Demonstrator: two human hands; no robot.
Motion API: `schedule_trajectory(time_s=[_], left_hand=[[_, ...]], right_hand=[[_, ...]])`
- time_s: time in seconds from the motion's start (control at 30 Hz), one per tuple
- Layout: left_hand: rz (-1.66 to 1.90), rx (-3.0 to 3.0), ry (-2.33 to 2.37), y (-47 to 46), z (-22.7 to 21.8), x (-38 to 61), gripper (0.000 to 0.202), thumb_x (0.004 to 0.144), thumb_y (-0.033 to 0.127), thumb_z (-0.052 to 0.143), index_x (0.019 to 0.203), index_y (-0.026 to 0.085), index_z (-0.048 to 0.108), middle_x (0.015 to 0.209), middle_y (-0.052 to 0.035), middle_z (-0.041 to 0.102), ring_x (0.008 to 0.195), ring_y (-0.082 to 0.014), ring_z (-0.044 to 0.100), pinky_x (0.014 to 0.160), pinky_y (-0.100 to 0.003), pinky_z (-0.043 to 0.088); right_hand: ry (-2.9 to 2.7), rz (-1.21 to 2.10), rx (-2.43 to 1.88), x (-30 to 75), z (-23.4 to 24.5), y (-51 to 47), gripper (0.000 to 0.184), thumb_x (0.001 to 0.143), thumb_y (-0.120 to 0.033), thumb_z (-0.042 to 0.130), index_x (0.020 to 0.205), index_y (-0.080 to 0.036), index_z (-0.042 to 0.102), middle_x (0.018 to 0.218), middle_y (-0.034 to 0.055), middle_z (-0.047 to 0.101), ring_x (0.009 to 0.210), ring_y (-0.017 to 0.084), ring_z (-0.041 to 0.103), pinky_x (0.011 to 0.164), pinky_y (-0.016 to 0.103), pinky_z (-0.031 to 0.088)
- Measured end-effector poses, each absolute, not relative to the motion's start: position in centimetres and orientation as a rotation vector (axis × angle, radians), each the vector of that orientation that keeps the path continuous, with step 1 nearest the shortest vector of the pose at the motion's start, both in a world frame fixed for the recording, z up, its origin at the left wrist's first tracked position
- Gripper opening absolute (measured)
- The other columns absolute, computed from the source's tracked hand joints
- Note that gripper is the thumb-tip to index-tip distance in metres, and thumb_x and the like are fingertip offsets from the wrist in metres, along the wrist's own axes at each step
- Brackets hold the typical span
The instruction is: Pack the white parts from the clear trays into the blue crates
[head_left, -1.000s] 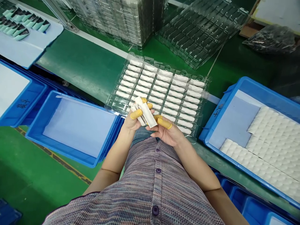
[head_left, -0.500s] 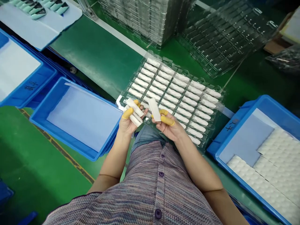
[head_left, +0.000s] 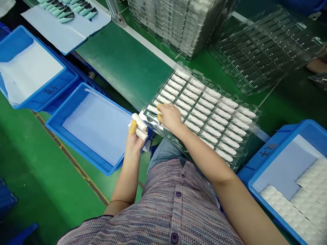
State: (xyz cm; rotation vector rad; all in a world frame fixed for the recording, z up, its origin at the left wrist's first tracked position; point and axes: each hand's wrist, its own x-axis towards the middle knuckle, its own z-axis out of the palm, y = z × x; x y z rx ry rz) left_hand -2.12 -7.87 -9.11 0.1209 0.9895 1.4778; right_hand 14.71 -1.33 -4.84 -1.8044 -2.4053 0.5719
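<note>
My left hand (head_left: 135, 136), with a yellow finger cot on the thumb, is closed around a few white oblong pieces (head_left: 139, 126) beside the near left corner of a clear plastic tray (head_left: 245, 144). The tray holds rows of the same white pieces (head_left: 204, 110), each in its own slot. My right hand (head_left: 170, 116), yellow cots on its fingertips, lies palm down on the tray's near left slots with fingers curled onto the white pieces there. Whether it still holds a piece is hidden.
A blue bin (head_left: 76, 141) lined with pale foam stands left of my hands, another blue bin (head_left: 38, 97) farther left. At right, a blue bin (head_left: 258, 178) holds white foam sheets (head_left: 301, 207). Stacked clear trays (head_left: 265, 47) and full stacks (head_left: 178, 23) sit on the green table.
My right hand took one white piece from the bundle in my left hand and moved it forward down onto the tray's near left slots. The view shifted left.
</note>
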Motion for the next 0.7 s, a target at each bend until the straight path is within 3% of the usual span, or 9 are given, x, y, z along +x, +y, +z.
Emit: schedule_trajectory(time_s=[0.23,0.47,0.7], left_hand=[[1.544,0.178,1.028,-7.2,-9.1,-0.9,0.045,0.056,0.032,0.101,0.087,0.025,0.069,0.080,0.0036,0.075,0.071,-0.0135,0.072,0.067,-0.022,0.063],[1.525,0.153,0.999,-6.8,-9.6,-0.4,0.041,0.063,0.030,0.098,0.089,0.022,0.067,0.081,0.0036,0.076,0.076,-0.0123,0.075,0.073,-0.019,0.061],[1.506,0.142,1.046,-6.6,-9.4,-0.2,0.041,0.062,0.030,0.098,0.087,0.022,0.067,0.082,0.0019,0.077,0.077,-0.0148,0.075,0.071,-0.021,0.061]], right_hand=[[-2.477,0.655,-1.786,14.1,-4.7,0.0,0.024,0.091,-0.016,0.060,0.113,-0.019,0.071,0.113,0.0132,0.076,0.116,0.032,0.062,0.086,0.038,0.050],[-2.452,0.804,-1.832,13.8,-4.4,1.7,0.027,0.087,-0.027,0.068,0.113,-0.021,0.067,0.108,0.0094,0.077,0.101,0.030,0.068,0.077,0.035,0.049],[-2.480,0.589,-1.862,12.8,-4.9,1.2,0.026,0.092,-0.019,0.063,0.117,-0.013,0.069,0.119,0.0206,0.074,0.116,0.034,0.063,0.089,0.041,0.052]])
